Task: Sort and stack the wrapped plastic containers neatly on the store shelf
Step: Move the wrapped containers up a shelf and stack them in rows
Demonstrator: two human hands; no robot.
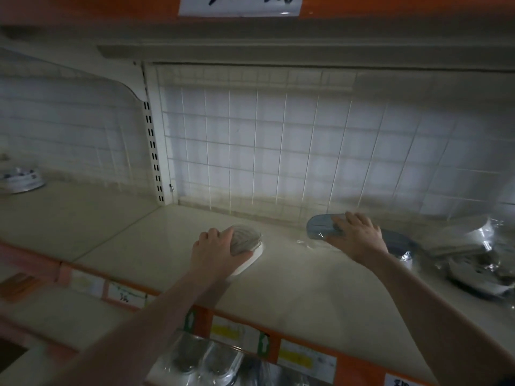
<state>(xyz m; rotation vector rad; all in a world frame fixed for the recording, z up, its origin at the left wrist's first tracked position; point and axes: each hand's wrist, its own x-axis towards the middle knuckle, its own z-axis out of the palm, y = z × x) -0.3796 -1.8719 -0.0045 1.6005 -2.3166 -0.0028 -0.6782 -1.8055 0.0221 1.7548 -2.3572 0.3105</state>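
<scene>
Single head-worn wide-angle view, no second camera to overlap with. It looks forward and slightly down into a cream store shelf (172,246) from close range, facing the white wire-grid back panel (278,140) square on. Both bare forearms enter from the bottom edge and reach away from the lens; left hand (214,252) and right hand (356,235) sit mid-frame. The orange price-label strip (278,349) along the shelf's front edge runs across the lower frame, the orange edge of the shelf above (83,9) along the top. Edges bend from lens distortion; the scene is dim and soft
</scene>
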